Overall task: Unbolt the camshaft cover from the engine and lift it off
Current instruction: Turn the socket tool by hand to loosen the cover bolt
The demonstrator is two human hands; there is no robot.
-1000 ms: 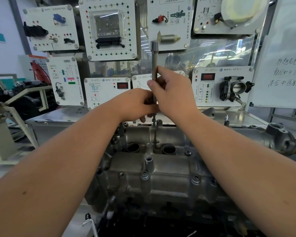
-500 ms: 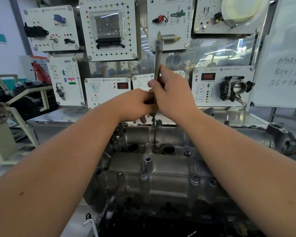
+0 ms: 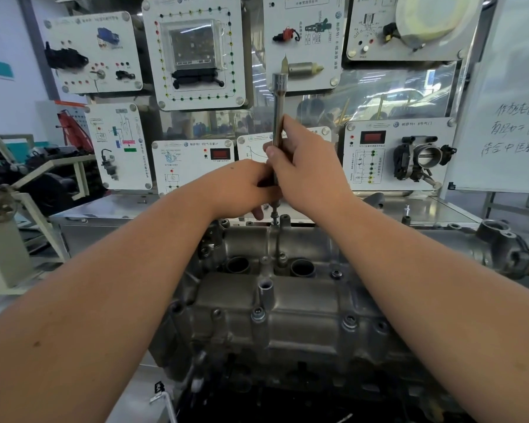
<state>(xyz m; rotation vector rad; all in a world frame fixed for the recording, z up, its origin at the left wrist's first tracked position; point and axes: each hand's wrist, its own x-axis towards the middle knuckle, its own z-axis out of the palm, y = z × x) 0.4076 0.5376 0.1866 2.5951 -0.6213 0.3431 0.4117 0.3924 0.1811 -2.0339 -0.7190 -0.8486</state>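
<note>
The grey cast camshaft cover (image 3: 287,303) lies across the engine below me, with two round plug wells and several bolts along its near edge. A long steel extension bar (image 3: 278,108) stands nearly upright over the cover's far edge. Its lower tip sits on a bolt (image 3: 274,220) there. My left hand (image 3: 242,187) wraps the bar's lower part. My right hand (image 3: 306,166) grips the shaft just above it, thumb on the near side. The bar's middle is hidden by my fingers.
A wall of white training panels (image 3: 193,50) with sensors and a throttle body (image 3: 422,158) stands right behind the engine. A whiteboard (image 3: 513,96) is at the right. A steel bench top (image 3: 110,206) runs behind the engine. A machine stand (image 3: 3,227) sits at the left.
The bar's top leaned right half a second ago and now stands nearly upright again. Both hands stay on the shaft in almost the same place.
</note>
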